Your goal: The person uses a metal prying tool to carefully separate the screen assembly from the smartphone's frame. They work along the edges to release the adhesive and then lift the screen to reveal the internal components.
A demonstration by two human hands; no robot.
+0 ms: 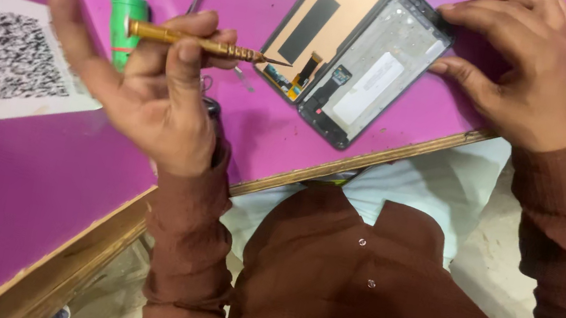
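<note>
Left hand [157, 84] pinches a gold screwdriver [199, 41], tip near the opened phone [360, 64]; right hand [520, 68] at 1 o'clock, fingers spread, steadies it. A slip could gouge the ribbon cable [307, 71].

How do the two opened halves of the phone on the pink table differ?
The screen half shows a tan back with a black rectangle, while the frame half is grey with a white patch. The right hand touches only the frame half. Both lie flat, side by side on the pink table.

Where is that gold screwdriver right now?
In the head view, upper left: the left hand holds the gold screwdriver level, tip toward the opened phone, before the green bottle.
</note>
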